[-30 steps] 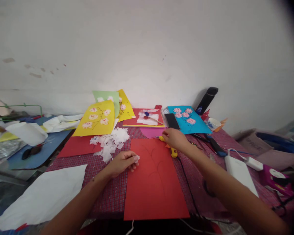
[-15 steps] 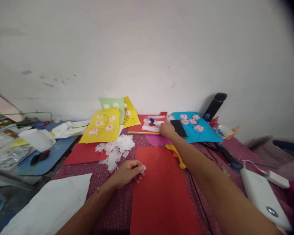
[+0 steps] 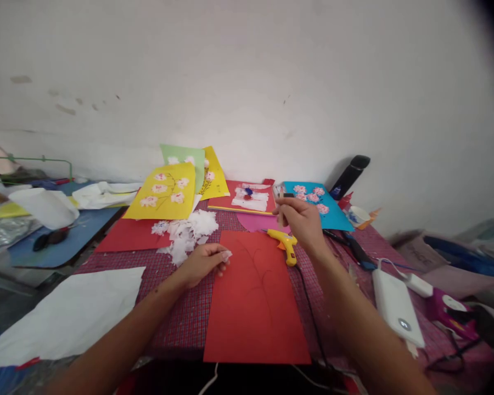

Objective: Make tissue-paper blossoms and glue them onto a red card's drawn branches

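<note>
My left hand (image 3: 203, 264) is closed in a pinch on a small white paper scrap (image 3: 229, 254), over the left edge of a red sheet (image 3: 247, 323). Faint dark branch lines are drawn on that sheet. Farther off, my right hand (image 3: 304, 222) has its fingers closed round a thin pale stick (image 3: 280, 218), upright in the air. Below it, a yellow glue gun (image 3: 287, 242) lies by the sheet's top right corner. A heap of torn white paper (image 3: 189, 233) sits beyond my left hand. Behind the right hand is a red pad (image 3: 224, 202) bearing paint-smeared white paper.
Yellow cards (image 3: 164, 195) with pink-white flowers stand at the back left, a blue flower card (image 3: 333, 214) at the back right. A black bottle (image 3: 352, 174), a small bowl (image 3: 358, 215) and a white power bank (image 3: 395, 304) are on the right. A white sheet (image 3: 74, 310) lies left.
My right hand has drawn back from the red pad and lifted, with the pale stick now showing in its fingers. My left hand keeps its pinch on the paper scrap. The view has shifted.
</note>
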`<state>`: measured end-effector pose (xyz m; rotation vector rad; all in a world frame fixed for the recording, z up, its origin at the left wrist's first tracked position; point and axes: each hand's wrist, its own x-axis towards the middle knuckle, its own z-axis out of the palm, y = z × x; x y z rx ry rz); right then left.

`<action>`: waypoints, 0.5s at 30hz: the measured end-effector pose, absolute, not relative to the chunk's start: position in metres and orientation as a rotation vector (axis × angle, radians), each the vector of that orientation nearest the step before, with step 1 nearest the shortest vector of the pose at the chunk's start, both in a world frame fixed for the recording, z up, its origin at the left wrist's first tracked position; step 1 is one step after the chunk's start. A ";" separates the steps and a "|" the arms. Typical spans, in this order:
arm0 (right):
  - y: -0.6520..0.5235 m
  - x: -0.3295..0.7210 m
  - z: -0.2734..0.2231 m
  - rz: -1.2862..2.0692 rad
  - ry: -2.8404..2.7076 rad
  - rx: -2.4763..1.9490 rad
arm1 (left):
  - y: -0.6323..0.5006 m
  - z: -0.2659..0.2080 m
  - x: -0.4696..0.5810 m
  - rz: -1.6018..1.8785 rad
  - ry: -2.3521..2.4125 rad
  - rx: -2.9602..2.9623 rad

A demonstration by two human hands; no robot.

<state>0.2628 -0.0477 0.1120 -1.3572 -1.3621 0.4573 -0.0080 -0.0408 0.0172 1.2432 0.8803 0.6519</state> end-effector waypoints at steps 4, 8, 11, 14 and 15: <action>-0.062 0.243 0.094 0.668 -1.217 -1.109 | -0.039 0.024 -0.007 0.711 0.915 1.192; -0.063 0.226 0.065 0.657 -1.199 -1.090 | -0.035 0.028 -0.002 0.754 0.956 1.161; -0.065 0.222 0.051 0.591 -1.255 -1.156 | -0.029 0.024 0.007 0.733 0.940 1.133; -0.067 0.222 0.046 0.555 -1.322 -1.213 | -0.021 0.019 0.017 0.713 0.914 1.083; -0.067 0.223 0.045 0.564 -1.352 -1.221 | -0.020 0.018 0.019 0.711 0.906 1.062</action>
